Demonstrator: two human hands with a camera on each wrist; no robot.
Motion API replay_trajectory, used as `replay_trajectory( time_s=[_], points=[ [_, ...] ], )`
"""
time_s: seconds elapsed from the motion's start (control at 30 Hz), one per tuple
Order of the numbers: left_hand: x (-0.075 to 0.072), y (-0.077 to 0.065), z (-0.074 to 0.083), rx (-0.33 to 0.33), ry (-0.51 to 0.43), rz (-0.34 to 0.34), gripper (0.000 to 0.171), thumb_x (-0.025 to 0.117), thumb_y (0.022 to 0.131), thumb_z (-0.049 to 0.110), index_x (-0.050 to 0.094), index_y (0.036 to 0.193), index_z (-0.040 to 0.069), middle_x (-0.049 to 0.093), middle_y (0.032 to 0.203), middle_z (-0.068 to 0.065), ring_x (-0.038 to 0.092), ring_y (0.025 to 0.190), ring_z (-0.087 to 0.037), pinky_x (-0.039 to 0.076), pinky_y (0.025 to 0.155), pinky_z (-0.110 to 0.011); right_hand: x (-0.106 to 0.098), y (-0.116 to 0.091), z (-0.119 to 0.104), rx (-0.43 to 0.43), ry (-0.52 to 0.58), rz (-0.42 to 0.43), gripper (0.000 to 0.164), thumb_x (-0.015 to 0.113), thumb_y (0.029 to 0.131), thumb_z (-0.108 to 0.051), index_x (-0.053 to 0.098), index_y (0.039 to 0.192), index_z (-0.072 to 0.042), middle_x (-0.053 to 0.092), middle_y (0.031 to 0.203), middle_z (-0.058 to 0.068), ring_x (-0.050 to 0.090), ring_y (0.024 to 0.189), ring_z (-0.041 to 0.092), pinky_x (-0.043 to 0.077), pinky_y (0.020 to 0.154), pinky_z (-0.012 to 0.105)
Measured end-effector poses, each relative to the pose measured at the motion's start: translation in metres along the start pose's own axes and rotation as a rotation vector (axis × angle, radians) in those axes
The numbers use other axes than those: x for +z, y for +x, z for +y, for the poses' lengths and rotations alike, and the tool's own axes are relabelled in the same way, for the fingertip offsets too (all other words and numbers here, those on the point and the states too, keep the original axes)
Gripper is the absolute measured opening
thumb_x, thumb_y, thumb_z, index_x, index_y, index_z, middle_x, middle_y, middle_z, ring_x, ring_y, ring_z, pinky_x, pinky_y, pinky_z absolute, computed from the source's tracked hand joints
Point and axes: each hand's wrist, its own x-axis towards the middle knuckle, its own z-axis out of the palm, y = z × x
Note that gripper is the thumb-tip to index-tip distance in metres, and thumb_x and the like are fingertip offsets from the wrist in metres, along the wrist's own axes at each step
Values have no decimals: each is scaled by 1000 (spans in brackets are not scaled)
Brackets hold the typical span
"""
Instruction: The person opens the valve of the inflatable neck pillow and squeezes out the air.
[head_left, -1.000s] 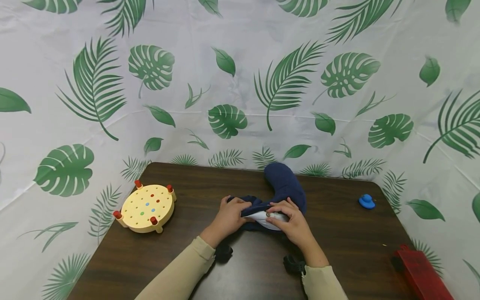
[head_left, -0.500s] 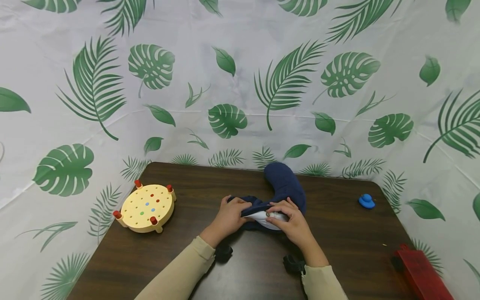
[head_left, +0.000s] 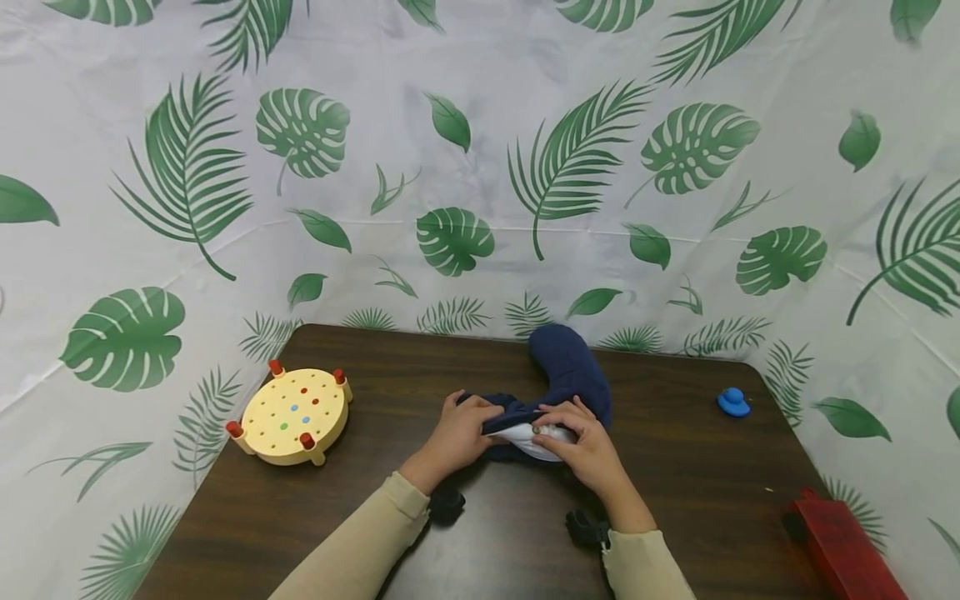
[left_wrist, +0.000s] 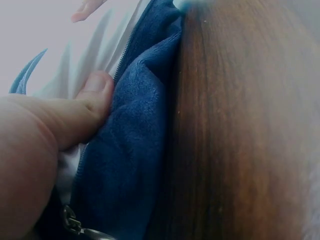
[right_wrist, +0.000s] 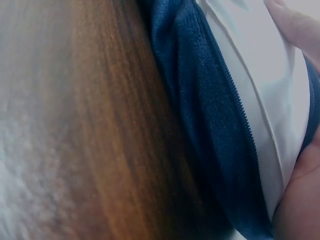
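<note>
Lining (head_left: 517, 436), below frame centre, pinched by right hand (head_left: 587, 440) while left hand (head_left: 453, 435) grips navy cushion (head_left: 573, 375), might catch in zipper teeth (right_wrist: 238, 100) if bunched.

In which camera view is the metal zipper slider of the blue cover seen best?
The left wrist view: the metal slider appears close up at the bottom edge, though its pull is partly cut off. The right wrist view shows zipper teeth but no slider. In the head view, I cannot make it out.
</note>
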Motion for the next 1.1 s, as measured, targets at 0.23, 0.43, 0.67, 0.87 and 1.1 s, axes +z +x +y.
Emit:
replay_trajectory(
  time_s=[0.23,0.43,0.67,0.87,1.1],
  points=[
    [5,0,-4,11,-23,7,46,87,94,32,77,136,16,80,124,-4,70,122,-24,34,123,-69,1,-1,4,8,17,3,25,92,88,-16,83,107,-29,80,117,-4,70,133,25,12,135,30],
    [4,0,-4,21,-48,18,44,87,94,32,78,134,15,80,120,-5,71,118,-24,35,122,-68,3,0,6,24,35,8,25,93,87,-17,83,106,-30,80,119,-4,70,133,29,12,136,52],
    [3,-1,-4,33,-66,28,42,87,94,28,78,133,13,80,118,-7,71,115,-26,35,121,-68,5,1,6,26,27,2,23,92,89,-18,83,106,-30,79,121,-4,69,133,27,12,136,35],
    [4,-1,-5,32,-104,9,41,85,96,25,77,134,12,79,119,-9,71,115,-27,33,122,-69,5,1,7,25,13,-8,23,91,89,-18,83,107,-30,80,121,-4,69,132,26,14,135,58],
    [6,0,-5,21,-99,-8,43,83,97,28,76,136,12,80,122,-8,70,118,-26,33,123,-67,1,1,8,3,-1,-17,22,88,92,-17,82,109,-30,79,123,-2,70,132,30,14,132,69]
  ],
)
